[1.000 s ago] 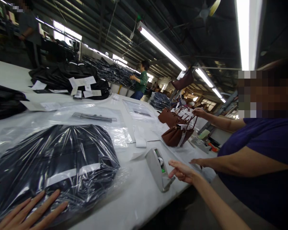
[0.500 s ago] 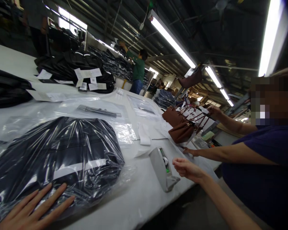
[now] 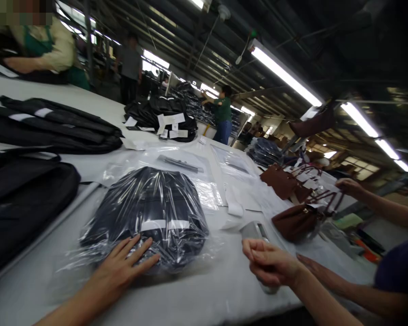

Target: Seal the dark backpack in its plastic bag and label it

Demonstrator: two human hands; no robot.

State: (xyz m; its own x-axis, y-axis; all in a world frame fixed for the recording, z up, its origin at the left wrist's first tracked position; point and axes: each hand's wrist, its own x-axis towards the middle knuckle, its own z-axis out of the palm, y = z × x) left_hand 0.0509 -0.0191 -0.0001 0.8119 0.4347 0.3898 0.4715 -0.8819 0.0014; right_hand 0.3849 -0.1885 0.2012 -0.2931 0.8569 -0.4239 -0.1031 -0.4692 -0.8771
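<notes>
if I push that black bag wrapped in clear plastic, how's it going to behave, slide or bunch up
The plastic-wrapped black bag would probably slide easily: its glossy film lies on the smooth white table. It looks soft, so it would likely sag if lifted. The loose, wrinkled film under the left hand may slip or bunch.

Both hands (image 3: 122,267) and forearms bare, no sleeves.

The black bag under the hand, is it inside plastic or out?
Inside. The flat black fabric bag lies wrapped in a shiny, crinkled clear plastic cover, and the left hand presses flat on that plastic.
</notes>
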